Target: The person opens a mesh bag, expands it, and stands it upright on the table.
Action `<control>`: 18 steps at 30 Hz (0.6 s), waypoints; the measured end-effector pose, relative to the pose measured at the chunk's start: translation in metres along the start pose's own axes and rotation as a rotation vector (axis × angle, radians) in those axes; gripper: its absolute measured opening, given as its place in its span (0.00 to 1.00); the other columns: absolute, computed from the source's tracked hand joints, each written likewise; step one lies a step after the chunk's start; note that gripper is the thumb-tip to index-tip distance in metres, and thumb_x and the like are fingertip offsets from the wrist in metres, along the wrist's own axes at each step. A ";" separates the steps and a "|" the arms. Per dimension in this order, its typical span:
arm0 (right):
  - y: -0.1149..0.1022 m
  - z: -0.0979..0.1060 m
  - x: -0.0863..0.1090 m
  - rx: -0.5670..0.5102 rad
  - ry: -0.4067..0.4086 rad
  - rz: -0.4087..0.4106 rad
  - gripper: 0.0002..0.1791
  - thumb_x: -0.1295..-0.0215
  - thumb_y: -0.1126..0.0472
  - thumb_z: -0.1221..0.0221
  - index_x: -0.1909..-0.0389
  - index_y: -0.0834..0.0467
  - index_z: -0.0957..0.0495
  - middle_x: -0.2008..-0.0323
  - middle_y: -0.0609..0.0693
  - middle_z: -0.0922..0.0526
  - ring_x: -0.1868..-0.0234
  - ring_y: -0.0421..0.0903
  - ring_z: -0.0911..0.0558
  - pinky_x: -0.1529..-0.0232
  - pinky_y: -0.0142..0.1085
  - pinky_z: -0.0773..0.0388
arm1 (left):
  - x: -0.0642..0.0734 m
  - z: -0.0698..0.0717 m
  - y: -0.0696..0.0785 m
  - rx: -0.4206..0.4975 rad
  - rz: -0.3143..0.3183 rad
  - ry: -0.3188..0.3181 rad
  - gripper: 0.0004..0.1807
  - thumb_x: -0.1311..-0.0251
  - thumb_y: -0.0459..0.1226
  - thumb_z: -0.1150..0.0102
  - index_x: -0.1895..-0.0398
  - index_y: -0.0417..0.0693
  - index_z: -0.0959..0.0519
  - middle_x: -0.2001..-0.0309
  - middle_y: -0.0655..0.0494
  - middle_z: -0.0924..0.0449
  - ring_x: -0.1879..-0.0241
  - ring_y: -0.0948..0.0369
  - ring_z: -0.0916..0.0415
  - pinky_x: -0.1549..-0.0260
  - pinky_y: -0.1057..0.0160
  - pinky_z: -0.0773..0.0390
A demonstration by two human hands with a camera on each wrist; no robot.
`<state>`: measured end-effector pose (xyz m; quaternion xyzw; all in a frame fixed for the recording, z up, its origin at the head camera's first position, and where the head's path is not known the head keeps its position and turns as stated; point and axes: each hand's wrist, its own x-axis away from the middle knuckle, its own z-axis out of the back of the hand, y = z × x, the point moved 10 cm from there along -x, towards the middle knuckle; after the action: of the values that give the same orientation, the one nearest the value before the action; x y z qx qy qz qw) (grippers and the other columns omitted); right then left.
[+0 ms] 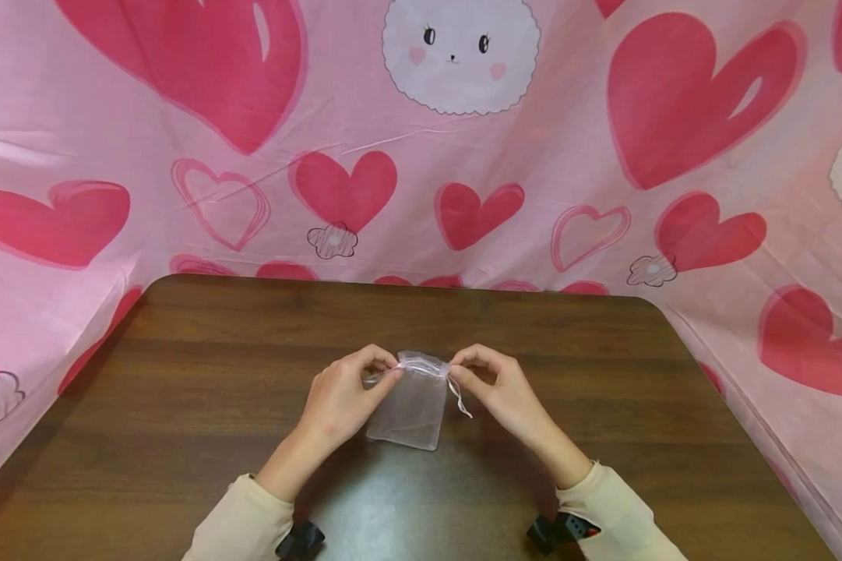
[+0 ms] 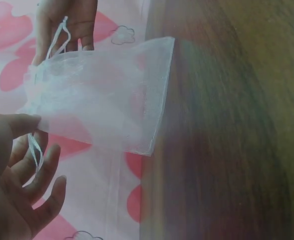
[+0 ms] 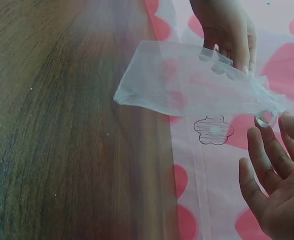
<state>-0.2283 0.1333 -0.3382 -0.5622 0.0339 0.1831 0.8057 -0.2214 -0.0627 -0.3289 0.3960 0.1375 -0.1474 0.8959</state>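
A small sheer white drawstring pouch [image 1: 412, 409] hangs between both hands, its gathered mouth at the top and its flat bottom edge toward the person. My left hand [image 1: 347, 393] pinches the left corner of the mouth between thumb and index finger. On the opposite corner, my right hand [image 1: 501, 386] pinches in the same way. A white cord loop [image 1: 460, 399] dangles beside the right hand, and another cord loop [image 2: 35, 150] hangs by the left fingers in the left wrist view. Through the see-through fabric [image 3: 161, 75] no contents show.
Beneath the hands lies a dark brown wooden table [image 1: 203, 389] with rounded far corners. A pink cloth [image 1: 406, 148] printed with hearts hangs behind and around it. Black wrist devices [image 1: 301, 539] sit at both cream sleeves [image 1: 241, 522].
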 end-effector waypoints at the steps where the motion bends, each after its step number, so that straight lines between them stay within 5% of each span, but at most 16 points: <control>1: -0.001 0.000 0.000 0.002 0.001 0.003 0.03 0.35 0.64 0.36 0.62 0.59 0.18 0.65 0.49 0.15 0.63 0.44 0.18 0.58 0.35 0.22 | 0.000 0.000 0.000 -0.002 0.003 0.001 0.04 0.41 0.44 0.31 0.66 0.63 0.19 0.70 0.72 0.19 0.66 0.67 0.20 0.66 0.55 0.25; 12: 0.002 -0.002 0.000 0.017 0.015 -0.030 0.05 0.34 0.62 0.36 0.62 0.60 0.17 0.64 0.51 0.15 0.64 0.43 0.18 0.61 0.33 0.23 | 0.001 -0.001 -0.004 -0.008 0.031 0.010 0.08 0.41 0.43 0.30 0.60 0.60 0.16 0.71 0.68 0.19 0.70 0.65 0.22 0.69 0.57 0.26; 18: 0.001 -0.004 -0.001 0.074 0.026 -0.011 0.04 0.32 0.61 0.38 0.62 0.59 0.18 0.65 0.48 0.17 0.65 0.42 0.19 0.60 0.34 0.24 | 0.003 -0.004 -0.007 -0.055 0.056 0.004 0.06 0.39 0.44 0.32 0.61 0.57 0.13 0.63 0.63 0.14 0.66 0.62 0.19 0.65 0.53 0.24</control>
<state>-0.2287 0.1292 -0.3400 -0.5344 0.0479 0.1700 0.8265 -0.2220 -0.0651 -0.3373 0.3754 0.1322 -0.1176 0.9098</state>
